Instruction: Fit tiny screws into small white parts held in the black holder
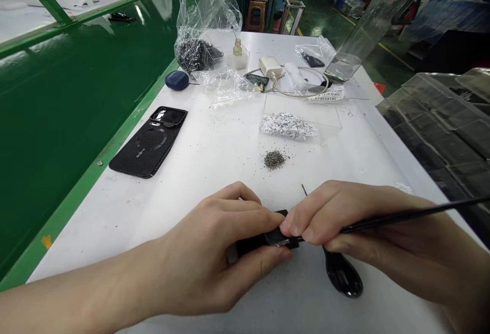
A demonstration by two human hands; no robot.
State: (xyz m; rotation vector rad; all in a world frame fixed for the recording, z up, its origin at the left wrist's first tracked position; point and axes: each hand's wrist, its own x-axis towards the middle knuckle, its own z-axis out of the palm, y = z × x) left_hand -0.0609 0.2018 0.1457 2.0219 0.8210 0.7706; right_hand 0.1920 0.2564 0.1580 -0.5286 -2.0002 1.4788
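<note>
My left forearm comes in from the lower left of the frame and runs up toward the center, and my left hand (224, 244) lies with its back up and its fingers pointing right. My forefinger and thumb are closed on a small black part (276, 236), which sits just below the center of the frame. My right hand (356, 216) reaches in from the lower right, knuckles up and fingers curled leftward, its fingertips up against the part. Those fingers are closed around a thin black rod (417, 215), which slants back toward the right edge. A black tool with a rounded handle (343, 275) shows under my right hand, its thin tip above my fingers; I can't tell whether I grip it too. Beyond my hands, right of center, lies a pile of tiny metal bits (274, 159).
</note>
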